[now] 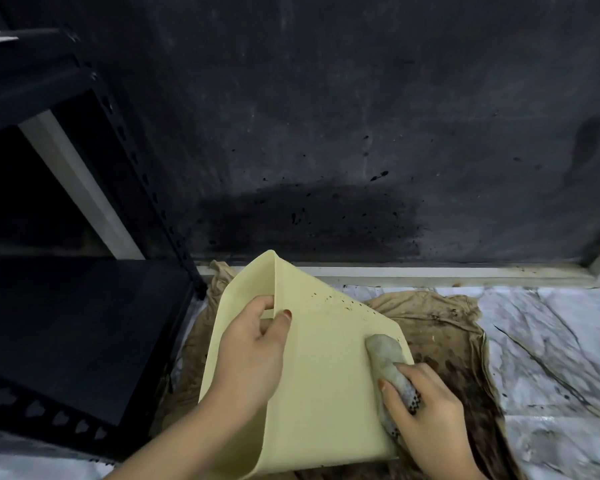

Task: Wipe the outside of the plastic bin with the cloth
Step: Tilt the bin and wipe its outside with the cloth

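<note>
A pale yellow plastic bin (329, 375) is tilted over the floor with one flat outer side facing me. Small dark specks dot that side near its upper right edge. My left hand (253, 355) grips the bin's corner edge, thumb on the near face and fingers round the edge. My right hand (426, 414) holds a rolled grey cloth (385, 358) and presses it against the bin's right edge. The cloth's lower end is speckled dark.
A stained brown rag (447, 348) lies under the bin on crumpled white sheeting (551, 341). A black metal shelf rack (77, 306) stands close on the left. A dark, splattered wall (326, 133) rises right behind the bin.
</note>
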Tool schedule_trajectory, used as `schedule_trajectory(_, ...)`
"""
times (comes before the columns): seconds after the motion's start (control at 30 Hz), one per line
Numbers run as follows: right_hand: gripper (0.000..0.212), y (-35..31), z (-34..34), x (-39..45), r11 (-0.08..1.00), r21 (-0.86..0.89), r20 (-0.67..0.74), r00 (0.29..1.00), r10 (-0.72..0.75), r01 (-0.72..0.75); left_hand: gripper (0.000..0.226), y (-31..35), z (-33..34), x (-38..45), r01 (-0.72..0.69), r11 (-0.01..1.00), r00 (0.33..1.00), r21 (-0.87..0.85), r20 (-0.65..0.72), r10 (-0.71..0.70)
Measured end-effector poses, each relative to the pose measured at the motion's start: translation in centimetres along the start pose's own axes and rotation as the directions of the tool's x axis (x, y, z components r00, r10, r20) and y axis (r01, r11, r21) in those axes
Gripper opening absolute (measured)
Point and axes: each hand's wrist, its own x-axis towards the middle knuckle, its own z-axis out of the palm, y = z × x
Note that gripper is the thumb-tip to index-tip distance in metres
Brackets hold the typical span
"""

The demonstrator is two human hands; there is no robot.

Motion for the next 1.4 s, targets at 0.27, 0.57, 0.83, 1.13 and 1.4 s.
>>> schedule_trajectory(0.27,0.017,-7.8,0.5,3.0,0.950,0.175,0.037,0.963,-0.267,0.257,0.016,-0.8,1.0,-1.0,-0.124,0.992,0.992,0.033,0.037,0.123)
schedule_trajectory(0.57,0.015,-5.5,1.9,6.8,0.990,0.105,0.017,0.995,-0.097,0.095,0.018,-1.2,0.8,-0.7,-0.135,0.990,0.989,0.033,0.062,0.132)
schedule_trajectory(0.83,0.014,1.5,1.4,8.1,0.990,-0.028,0.037,0.990,0.138,-0.137,0.018,-1.2,0.7,-0.4,-0.108,0.994,0.994,0.030,0.030,0.107)
schedule_trajectory(1.13,0.011,4.8,0.3,4.0,0.929,-0.044,-0.021,0.930,0.366,-0.367,0.023,-1.7,0.5,0.1,-0.084,0.993,0.996,0.083,-0.003,0.084)
schedule_trajectory(1.4,0.018,-2.6,1.1,0.0,0.993,0.043,-0.043,0.993,0.110,-0.108,0.020,-2.0,0.6,0.3,-0.113,0.986,0.992,0.123,-0.039,0.119)
